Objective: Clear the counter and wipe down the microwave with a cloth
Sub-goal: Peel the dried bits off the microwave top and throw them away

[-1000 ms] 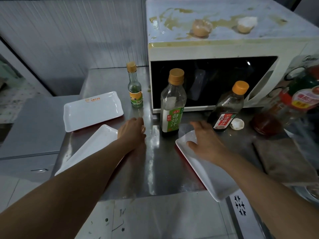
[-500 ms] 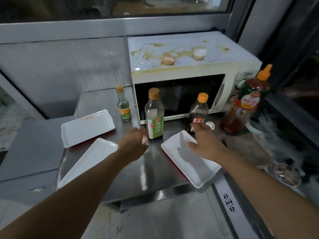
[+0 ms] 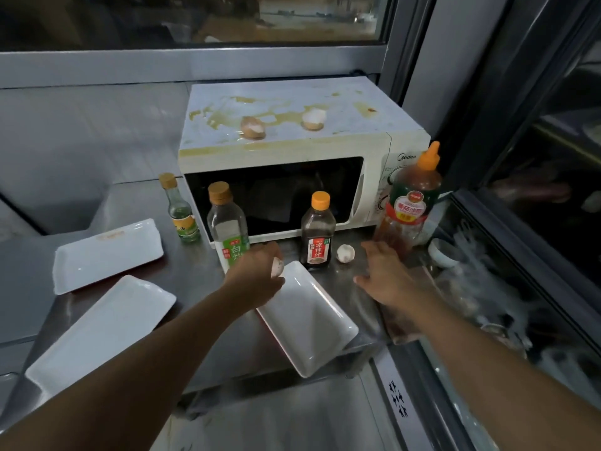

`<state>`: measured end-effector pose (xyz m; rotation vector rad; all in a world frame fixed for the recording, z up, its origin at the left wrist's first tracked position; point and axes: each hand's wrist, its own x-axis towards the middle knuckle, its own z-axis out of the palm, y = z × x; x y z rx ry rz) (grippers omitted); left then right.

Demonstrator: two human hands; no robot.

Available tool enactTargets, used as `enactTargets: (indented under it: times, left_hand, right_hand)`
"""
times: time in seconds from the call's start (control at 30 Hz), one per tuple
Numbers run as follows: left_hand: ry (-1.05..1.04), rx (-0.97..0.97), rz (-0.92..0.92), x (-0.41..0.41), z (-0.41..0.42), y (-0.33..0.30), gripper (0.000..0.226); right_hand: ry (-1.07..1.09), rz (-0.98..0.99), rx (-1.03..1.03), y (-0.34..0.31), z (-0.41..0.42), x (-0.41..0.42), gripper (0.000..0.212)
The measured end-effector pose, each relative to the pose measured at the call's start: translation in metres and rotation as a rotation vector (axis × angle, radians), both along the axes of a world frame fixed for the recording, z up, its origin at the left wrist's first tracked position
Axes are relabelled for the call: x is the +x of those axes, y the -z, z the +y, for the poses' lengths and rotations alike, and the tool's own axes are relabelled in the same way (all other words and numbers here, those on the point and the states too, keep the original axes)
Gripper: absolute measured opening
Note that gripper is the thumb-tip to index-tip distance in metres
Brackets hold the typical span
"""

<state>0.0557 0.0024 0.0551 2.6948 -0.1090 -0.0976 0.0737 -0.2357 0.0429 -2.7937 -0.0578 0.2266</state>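
Observation:
The white microwave (image 3: 374,148) stands at the back of the steel counter (image 3: 201,281). Yellowish egg spill and two broken eggshells (image 3: 253,127) (image 3: 313,118) lie on its top. My left hand (image 3: 257,281) pinches a small white eggshell piece (image 3: 277,266) over the near white tray (image 3: 309,320). My right hand (image 3: 383,278) hovers with fingers spread, low over the counter beside that tray, just in front of a brown cloth (image 3: 403,323). Another eggshell (image 3: 345,253) lies on the counter between my hands.
In front of the microwave stand a small green bottle (image 3: 182,216), a clear vinegar bottle (image 3: 227,229), a dark sauce bottle (image 3: 318,236) and a tall red sauce bottle (image 3: 413,209). Two more white trays (image 3: 107,252) (image 3: 100,330) lie on the left. A dark sink area lies on the right.
The view has pulled back and up. My left hand has moved right to the near tray's corner with the white piece. My right hand has left that tray and shifted right toward the cloth.

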Motion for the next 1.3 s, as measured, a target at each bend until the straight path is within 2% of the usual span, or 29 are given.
enactTargets:
  times: [0.27, 0.43, 0.6, 0.8, 0.93, 1.03, 1.3]
  left_hand:
    - [-0.158, 0.052, 0.005, 0.022, -0.027, 0.020, 0.038]
    - [-0.214, 0.100, 0.009, 0.031, -0.034, 0.028, 0.041]
    - [-0.227, 0.118, 0.022, 0.036, -0.037, 0.032, 0.041]
    - [-0.228, 0.113, 0.030, 0.038, -0.037, 0.031, 0.040]
    - [-0.222, 0.117, 0.028, 0.034, -0.036, 0.025, 0.040]
    - [-0.209, 0.114, 0.013, 0.029, -0.034, 0.017, 0.039]
    - [-0.174, 0.080, -0.050, 0.013, -0.032, -0.024, 0.037]
  right_hand:
    - [-0.178, 0.026, 0.032, 0.048, -0.011, 0.065, 0.081]
    - [-0.279, -0.018, -0.064, 0.078, -0.005, 0.088, 0.076]
    - [-0.318, -0.057, -0.097, 0.097, -0.004, 0.100, 0.065]
    - [-0.343, -0.076, -0.026, 0.109, -0.005, 0.104, 0.030]
    - [-0.326, -0.054, 0.004, 0.101, -0.005, 0.099, 0.024]
    - [-0.307, -0.067, 0.032, 0.084, -0.007, 0.091, 0.037]
    - [-0.239, -0.109, 0.087, 0.009, -0.011, 0.060, 0.041]
